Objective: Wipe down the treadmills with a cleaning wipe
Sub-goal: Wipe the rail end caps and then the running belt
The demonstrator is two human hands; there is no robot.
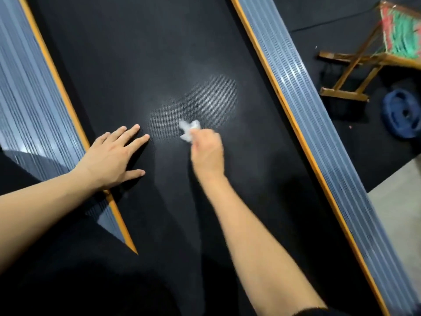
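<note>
A black textured treadmill belt [141,65] fills the middle of the head view, running diagonally between two grey ribbed side rails with orange edging, the left rail [29,92] and the right rail [303,115]. My right hand [206,151] is closed on a crumpled white cleaning wipe [188,130], pressed to the belt near its centre; the hand is blurred. A pale glossy patch [211,99] shows on the belt just beyond the wipe. My left hand [114,153] lies flat on the belt with fingers spread, beside the left rail, holding nothing.
On the dark floor to the right stands a wooden folding chair [373,53] with a green and red woven seat. A blue weight plate [401,115] lies on the floor beside it. A lighter floor area [396,206] begins at the right edge.
</note>
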